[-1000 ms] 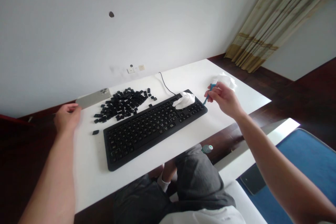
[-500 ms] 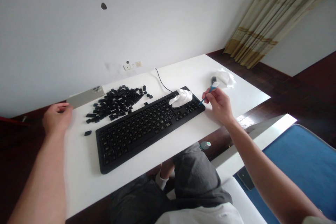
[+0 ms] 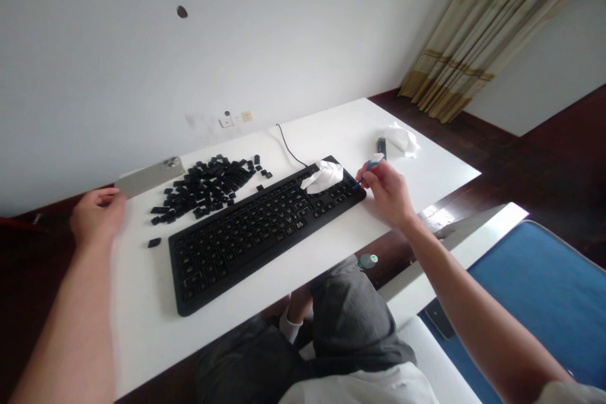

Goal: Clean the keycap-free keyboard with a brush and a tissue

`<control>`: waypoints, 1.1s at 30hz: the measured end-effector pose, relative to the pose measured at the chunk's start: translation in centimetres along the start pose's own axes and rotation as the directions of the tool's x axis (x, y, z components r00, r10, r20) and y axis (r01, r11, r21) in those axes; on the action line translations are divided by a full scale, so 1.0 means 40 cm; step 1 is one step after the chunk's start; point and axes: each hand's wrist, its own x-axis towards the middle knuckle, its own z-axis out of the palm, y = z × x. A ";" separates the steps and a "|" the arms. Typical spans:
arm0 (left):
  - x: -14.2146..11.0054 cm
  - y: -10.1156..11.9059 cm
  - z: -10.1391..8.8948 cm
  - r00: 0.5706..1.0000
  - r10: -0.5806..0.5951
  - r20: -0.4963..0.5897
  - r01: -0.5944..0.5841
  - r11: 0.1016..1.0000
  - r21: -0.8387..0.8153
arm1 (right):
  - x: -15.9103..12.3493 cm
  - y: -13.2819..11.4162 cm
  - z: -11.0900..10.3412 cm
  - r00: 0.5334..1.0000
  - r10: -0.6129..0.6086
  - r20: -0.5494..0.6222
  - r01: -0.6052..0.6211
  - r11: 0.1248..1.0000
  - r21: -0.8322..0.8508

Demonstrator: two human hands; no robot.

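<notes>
A black keyboard (image 3: 258, 227) with its keycaps off lies slantwise on the white table (image 3: 331, 252). My right hand (image 3: 386, 192) is closed on a small blue brush (image 3: 367, 169), whose tip touches the keyboard's right end. A crumpled white tissue (image 3: 323, 175) rests on that end of the keyboard. My left hand (image 3: 95, 214) lies on the table's left edge with the fingers curled, holding nothing I can see, next to a phone (image 3: 149, 176). A pile of loose black keycaps (image 3: 203, 186) sits behind the keyboard.
A second crumpled tissue (image 3: 401, 137) and a small dark object (image 3: 381, 146) lie at the table's far right. The keyboard cable (image 3: 288, 146) runs toward the wall. One stray keycap (image 3: 154, 242) sits left of the keyboard. A blue mat (image 3: 534, 290) covers the floor at right.
My right hand has come down and left with the blue brush, from above the table to the keyboard's right end. My left hand has stayed at the table's left edge.
</notes>
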 end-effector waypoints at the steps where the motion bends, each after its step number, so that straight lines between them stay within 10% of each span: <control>1: -0.002 0.003 -0.002 1.000 -0.005 0.002 0.005 1.000 -0.001 | -0.001 0.002 0.001 0.998 0.004 -0.059 -0.002 1.000 0.023; 6: -0.004 0.009 -0.003 1.000 -0.001 -0.003 0.001 1.000 -0.012 | -0.019 0.000 -0.007 0.915 -0.004 -0.404 -0.038 0.995 -0.096; 15: 0.019 -0.020 0.012 0.999 0.030 -0.022 -0.030 0.999 -0.027 | -0.038 -0.014 -0.038 0.993 0.088 0.074 -0.056 0.934 -0.354; 33: 0.035 -0.035 0.018 0.999 0.015 -0.029 -0.015 1.000 -0.023 | -0.026 -0.021 -0.027 0.980 0.181 0.079 -0.138 0.914 -0.381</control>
